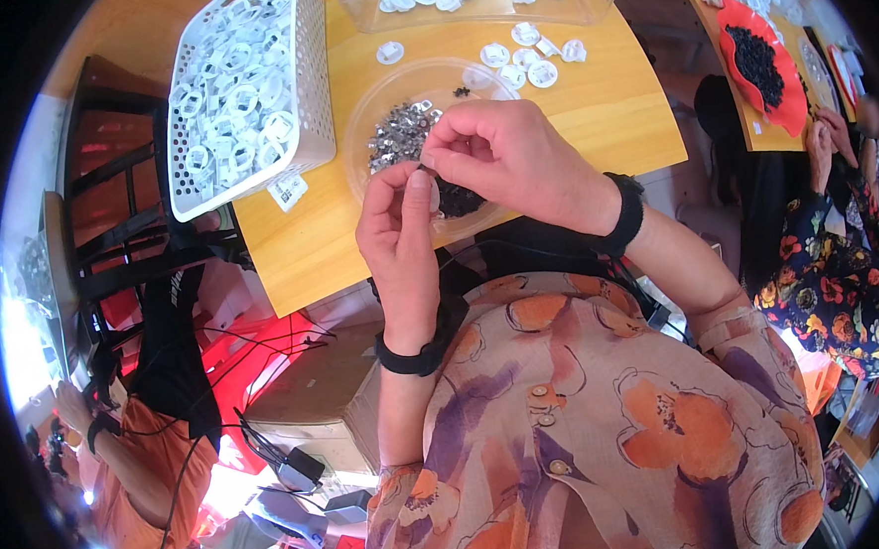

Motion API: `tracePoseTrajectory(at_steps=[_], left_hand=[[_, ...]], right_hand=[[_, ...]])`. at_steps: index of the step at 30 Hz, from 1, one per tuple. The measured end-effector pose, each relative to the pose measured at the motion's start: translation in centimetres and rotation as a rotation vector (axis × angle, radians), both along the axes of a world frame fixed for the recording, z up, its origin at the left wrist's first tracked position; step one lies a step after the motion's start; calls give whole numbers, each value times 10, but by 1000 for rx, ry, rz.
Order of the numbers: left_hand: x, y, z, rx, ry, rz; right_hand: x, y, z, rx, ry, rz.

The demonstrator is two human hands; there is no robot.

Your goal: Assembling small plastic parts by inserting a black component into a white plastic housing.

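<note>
My left hand (401, 235) and my right hand (523, 161) meet over a shallow clear round tray (360, 115). Thumb and fingertips of each are pinched together, and the tips nearly touch. Whatever sits between them is mostly covered; only a tiny dark bit shows there. Beneath my hands, the tray holds a heap of small silvery metal pieces (399, 134) and a pile of small black pieces (459, 202). One black piece (462, 92) lies apart near the tray's far side. Several round white plastic parts (542, 73) lie on the table beyond the tray.
A white perforated basket (313, 92) full of white plastic parts stands at the left. Behind the tray is a clear bin (505, 15) with more of them. At the right, another person's hands (823, 145) are near a red dish (793, 97) of black pieces.
</note>
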State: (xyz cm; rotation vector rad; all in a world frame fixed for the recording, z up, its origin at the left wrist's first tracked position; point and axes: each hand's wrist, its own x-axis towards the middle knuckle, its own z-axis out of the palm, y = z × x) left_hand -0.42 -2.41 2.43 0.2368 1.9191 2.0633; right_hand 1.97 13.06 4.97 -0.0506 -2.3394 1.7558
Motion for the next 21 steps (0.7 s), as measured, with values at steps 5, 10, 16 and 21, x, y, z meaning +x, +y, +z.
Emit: tracePoseTrajectory(at_steps=[5, 10, 16, 21], left_hand=[[-2, -1, 0, 45, -94, 24], [-8, -3, -6, -21, -42, 50], [-13, -9, -8, 79, -183, -9], [-15, -14, -4, 288, -387, -40]], right_hand=[[-5, 12, -7, 40, 56, -8], [-20, 41, -31, 558, 143, -132], [-22, 32, -53, 1157, 115, -51], [-25, 29, -62, 1190, 161, -48]])
